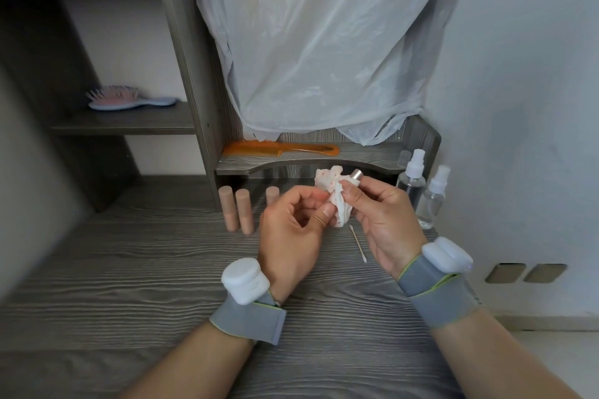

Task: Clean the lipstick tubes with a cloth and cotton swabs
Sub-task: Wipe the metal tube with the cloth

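Observation:
My right hand (382, 220) grips a lipstick tube (356, 175); only its silver end shows above my fingers. My left hand (293, 227) pinches a crumpled white cloth (334, 194) with red stains, held against the tube between both hands. Three beige lipstick tubes stand on the grey desk: two side by side (238, 212) and one (272, 196) partly hidden behind my left hand. A cotton swab (357, 243) lies on the desk below my right hand.
Two clear spray bottles (421, 191) stand at the desk's right edge by the wall. An orange comb (282, 149) lies on a low shelf behind. A white plastic bag (317, 42) hangs above it. A pink hairbrush (129, 97) rests on the left shelf.

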A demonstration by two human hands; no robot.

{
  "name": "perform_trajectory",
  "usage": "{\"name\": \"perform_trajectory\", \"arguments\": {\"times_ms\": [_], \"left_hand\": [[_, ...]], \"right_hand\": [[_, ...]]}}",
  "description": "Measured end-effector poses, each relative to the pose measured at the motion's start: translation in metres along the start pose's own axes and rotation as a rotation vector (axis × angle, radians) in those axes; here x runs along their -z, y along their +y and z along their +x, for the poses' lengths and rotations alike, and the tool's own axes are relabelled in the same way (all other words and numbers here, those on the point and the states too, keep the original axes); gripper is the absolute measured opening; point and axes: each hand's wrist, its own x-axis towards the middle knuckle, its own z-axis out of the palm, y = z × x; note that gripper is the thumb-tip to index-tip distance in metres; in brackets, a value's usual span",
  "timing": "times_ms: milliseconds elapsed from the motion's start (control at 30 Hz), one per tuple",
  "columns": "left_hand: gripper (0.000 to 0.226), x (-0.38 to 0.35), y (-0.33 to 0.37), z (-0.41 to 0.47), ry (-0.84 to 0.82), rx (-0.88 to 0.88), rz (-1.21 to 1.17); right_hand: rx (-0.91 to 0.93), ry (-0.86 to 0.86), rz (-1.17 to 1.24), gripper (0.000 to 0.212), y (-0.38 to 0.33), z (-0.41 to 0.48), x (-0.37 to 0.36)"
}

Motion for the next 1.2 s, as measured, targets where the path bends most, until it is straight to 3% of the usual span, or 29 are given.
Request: {"name": "perform_trajectory", "arguments": {"times_ms": [233,533,733,1033,1200], "left_hand": [[0.031,-0.0007,-0.0001,-0.0004,-0.019,-0.022,0.048],[0.017,-0.0014,0.0016,-0.0013,-0.034,0.011,-0.02],[0.032,0.0002,-0.0024,0.001,-0.023,0.016,0.032],[0.016,-0.0032,-0.0044,-0.0011,-0.076,0.009,-0.026],[0.03,-0.0009,-0.0071,0.0014,-0.023,-0.025,0.03]], "right_hand": [[0.004,-0.006,0.006,0.02,-0.0009,-0.0012,-0.0005],[-0.002,0.016,0.035,0.02,-0.001,-0.0005,-0.0003],[-0.002,-0.002,0.037,0.017,-0.0023,-0.0018,-0.0018],[0.001,0.027,0.042,0.012,-0.0046,-0.0014,-0.0023],[0.004,0.031,0.021,0.016,-0.0029,-0.0013,-0.0014]]}}
